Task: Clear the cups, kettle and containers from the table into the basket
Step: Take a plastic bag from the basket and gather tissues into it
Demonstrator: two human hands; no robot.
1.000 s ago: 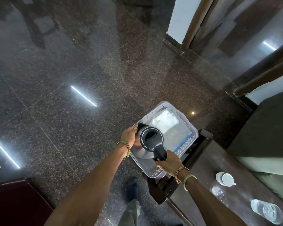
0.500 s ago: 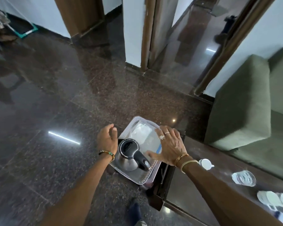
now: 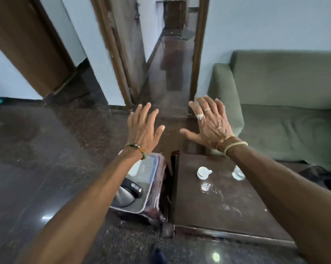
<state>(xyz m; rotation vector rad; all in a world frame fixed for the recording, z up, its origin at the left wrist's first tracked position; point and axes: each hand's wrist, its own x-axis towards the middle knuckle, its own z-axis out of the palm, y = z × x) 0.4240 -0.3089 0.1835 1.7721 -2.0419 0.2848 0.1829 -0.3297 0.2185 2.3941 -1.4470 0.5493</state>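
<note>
Table with cup (kettle in basket)

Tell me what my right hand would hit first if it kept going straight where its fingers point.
Nothing close: the right hand is open in the air, holding nothing. Its line looks free until the doorway's right post, beside the sofa arm; depth is unclear there.
</note>
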